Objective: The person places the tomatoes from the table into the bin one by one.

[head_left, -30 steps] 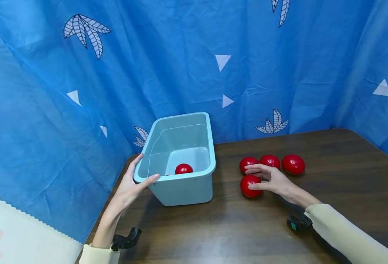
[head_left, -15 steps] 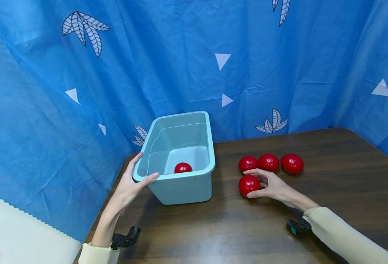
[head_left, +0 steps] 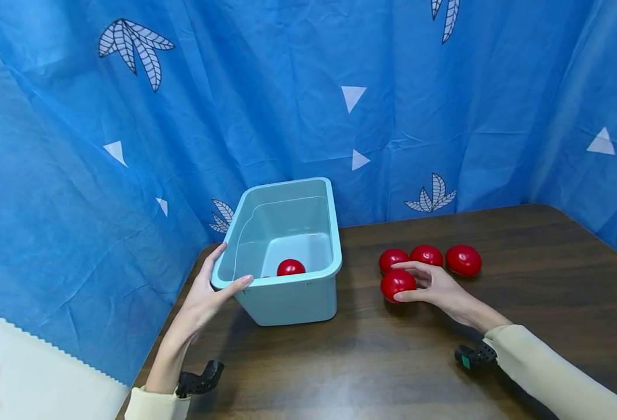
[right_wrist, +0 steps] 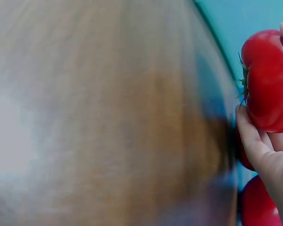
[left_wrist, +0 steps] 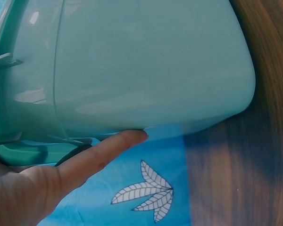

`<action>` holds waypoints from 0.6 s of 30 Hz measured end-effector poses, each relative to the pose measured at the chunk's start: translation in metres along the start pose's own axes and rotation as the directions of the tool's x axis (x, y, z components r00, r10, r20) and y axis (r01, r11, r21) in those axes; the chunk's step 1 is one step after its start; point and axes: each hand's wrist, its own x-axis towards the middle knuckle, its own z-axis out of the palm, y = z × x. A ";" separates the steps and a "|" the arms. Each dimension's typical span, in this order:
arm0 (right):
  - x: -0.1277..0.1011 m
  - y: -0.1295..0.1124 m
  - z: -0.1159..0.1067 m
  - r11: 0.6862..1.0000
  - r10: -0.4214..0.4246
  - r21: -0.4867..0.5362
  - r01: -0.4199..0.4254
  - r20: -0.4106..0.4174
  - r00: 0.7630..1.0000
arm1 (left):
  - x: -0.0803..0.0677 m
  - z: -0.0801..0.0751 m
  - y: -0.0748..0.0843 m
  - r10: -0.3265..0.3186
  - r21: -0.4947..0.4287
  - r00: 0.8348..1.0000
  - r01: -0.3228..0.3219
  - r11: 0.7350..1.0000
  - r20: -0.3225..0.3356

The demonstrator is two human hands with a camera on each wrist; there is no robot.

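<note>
In the head view my right hand [head_left: 437, 289] holds a red tomato [head_left: 396, 284] between thumb and fingers, slightly above the table. The right wrist view shows the green stem end of this tomato [right_wrist: 269, 82]. Just behind it a row of three tomatoes lies on the table: one at the left [head_left: 392, 259], one in the middle [head_left: 426, 255], one at the right [head_left: 463, 260]. My left hand [head_left: 203, 297] grips the near left corner of a light blue plastic tub [head_left: 293, 297], its thumb over the rim. A red tomato [head_left: 290, 268] lies inside, with a sliver of another red thing beside it.
The dark wooden table [head_left: 371, 361] carries everything. A blue patterned curtain [head_left: 287, 87] hangs along its back, left and right sides. Bare wood shows between the tub and the tomatoes. A white cloth [head_left: 30, 367] is at the lower left.
My right hand has closed round the front tomato and raised it a little from the table. The left hand and the tub have stayed in place.
</note>
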 end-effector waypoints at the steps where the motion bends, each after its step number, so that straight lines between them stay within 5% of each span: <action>1: 0.000 -0.003 -0.001 1.000 0.000 0.000 0.000 -0.006 1.000 | 0.000 0.000 0.000 0.000 0.001 1.000 0.000 1.000 -0.001; 8: 0.004 -0.036 -0.008 1.000 -0.030 0.006 0.031 -0.034 0.999 | -0.004 0.000 0.000 -0.008 -0.005 1.000 0.008 1.000 -0.004; 18: 0.037 -0.118 0.001 0.994 -0.105 0.021 0.106 -0.037 0.994 | -0.007 0.001 -0.001 0.004 -0.006 1.000 -0.004 1.000 -0.015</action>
